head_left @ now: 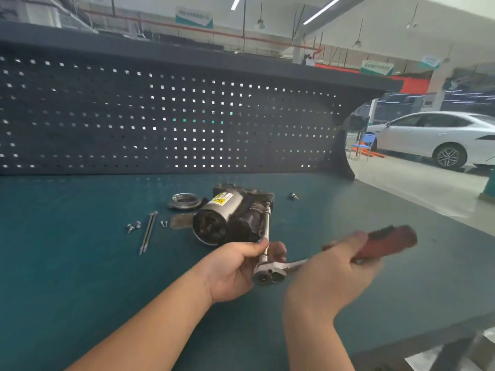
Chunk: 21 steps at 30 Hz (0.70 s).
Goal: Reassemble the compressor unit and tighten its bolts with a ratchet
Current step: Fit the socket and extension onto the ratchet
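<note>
The worktop (80,263) carries everything, with a dark pegboard (160,116) standing behind it. Near its middle lies the compressor unit (230,215) on its side, its silver motor can pointing toward the person and a dark housing on the right. It looks like a dense lump of metal: heavy and rigid, unlikely to slide on the mat, and best held by the can or the cast housing rather than by any fitting.

The ratchet (270,271) stands at the unit's near right side, its extension bar (266,231) running up along the housing toward a bolt that is hidden. The right hand (334,269) is clamped round the red handle (385,242), which is blurred. The left hand (241,266) has its grip closed on the lower extension just above the ratchet head. Chrome steel may be slick, so a steadying hold near the head seems wise.

Left of the unit lie a round cover (184,202), a flat plate (182,220), two long bolts (148,232) side by side, and short screws (134,226); these suggest reassembly is unfinished. A small fitting (293,196) lies apart on the right. No container is in view.
</note>
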Each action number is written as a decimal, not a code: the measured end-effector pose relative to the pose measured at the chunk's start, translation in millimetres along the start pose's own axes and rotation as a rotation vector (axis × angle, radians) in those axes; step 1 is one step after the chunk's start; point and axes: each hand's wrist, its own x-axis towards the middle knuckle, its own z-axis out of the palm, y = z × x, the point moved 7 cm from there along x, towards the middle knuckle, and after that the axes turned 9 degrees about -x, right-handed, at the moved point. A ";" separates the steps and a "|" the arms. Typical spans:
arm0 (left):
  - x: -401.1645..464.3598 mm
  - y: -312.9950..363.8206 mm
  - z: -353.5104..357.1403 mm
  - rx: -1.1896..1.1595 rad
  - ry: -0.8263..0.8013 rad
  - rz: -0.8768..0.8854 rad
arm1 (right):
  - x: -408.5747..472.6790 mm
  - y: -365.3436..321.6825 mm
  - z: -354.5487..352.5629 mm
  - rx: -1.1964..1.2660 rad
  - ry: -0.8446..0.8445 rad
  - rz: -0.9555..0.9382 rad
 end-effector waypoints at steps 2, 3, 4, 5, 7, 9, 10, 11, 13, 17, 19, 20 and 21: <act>-0.1 -0.9 0.7 0.035 -0.004 0.013 | -2.3 -5.2 10.6 -0.032 -0.115 -0.080; -2.4 -1.4 2.5 0.053 -0.006 0.013 | -9.5 -17.4 25.1 -0.084 -0.269 -0.207; -4.2 -0.4 4.1 0.082 -0.008 0.030 | -20.6 -29.4 43.1 -0.188 -0.458 -0.346; -7.0 1.2 5.9 0.122 -0.015 0.049 | -37.1 -37.1 63.0 -0.335 -0.677 -0.475; -12.4 4.0 9.3 0.104 -0.051 0.068 | -66.9 -38.3 87.8 -0.629 -0.997 -0.675; -13.2 7.2 7.8 0.053 -0.048 0.060 | -64.9 -39.8 87.9 -0.662 -0.934 -0.698; -12.2 8.2 6.0 0.026 -0.030 0.052 | -52.5 -41.1 79.3 -0.549 -0.783 -0.578; -11.7 9.5 4.0 -0.015 -0.010 0.044 | -36.6 -39.5 63.4 -0.375 -0.580 -0.398; -11.3 14.6 3.7 -0.104 -0.003 0.052 | -15.1 -18.3 29.2 -0.029 -0.218 -0.053; -11.2 20.8 -1.1 -0.148 0.018 0.073 | -21.7 -3.5 20.8 0.039 -0.137 -0.018; -9.5 17.8 -7.8 -0.111 0.044 0.058 | -30.8 -17.3 37.8 0.005 -0.294 -0.151; -8.7 16.2 -9.5 -0.069 0.044 0.052 | -33.9 -26.8 50.7 -0.080 -0.409 -0.248; -9.4 15.7 -8.7 -0.028 0.040 0.056 | -40.1 -34.4 66.9 -0.213 -0.562 -0.351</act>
